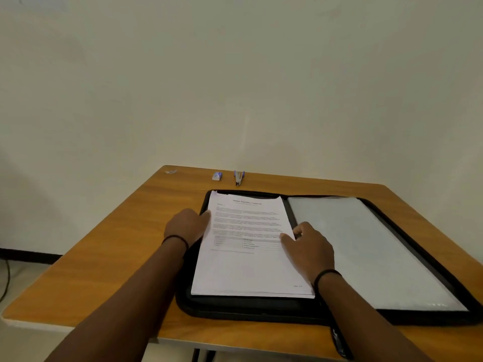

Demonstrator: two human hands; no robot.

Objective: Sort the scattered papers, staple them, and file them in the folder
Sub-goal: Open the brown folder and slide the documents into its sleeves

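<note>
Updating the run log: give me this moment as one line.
stage: filing | papers: in open folder, left half | left hand: left edge | right hand: right edge | stapler: table's far edge

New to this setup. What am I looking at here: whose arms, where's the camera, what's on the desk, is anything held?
There is no robot. A person wears one wide-angle camera on the head, looking forward and down, so the arms are their own. On the wooden table lies an open black zip folder, with a stack of printed papers on its left half and a pale sheet on its right half. The left hand is at the stack's left edge and the right hand rests on its right edge; whether either grips it is unclear. At the table's far edge lie a small stapler and a small box.
</note>
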